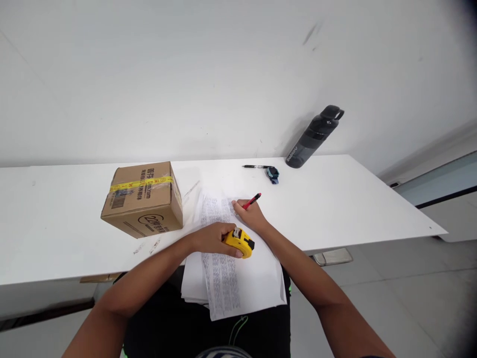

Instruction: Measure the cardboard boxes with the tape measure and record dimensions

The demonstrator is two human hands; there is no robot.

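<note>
My left hand is closed around a yellow tape measure, held just over the papers. A red pen is gripped in my right hand, its lower end at the upper part of the sheet. The sheets of paper lie partly on the table and hang over its front edge above my lap. Columns of dense dark writing cover the left part of the top sheet. The pen's tip is hidden by my fingers. No tape blade shows pulled out.
A taped cardboard box stands on the white table to the left. Behind the papers lie a black pen and a dark blue wristwatch. A dark water bottle stands at the back right by the wall.
</note>
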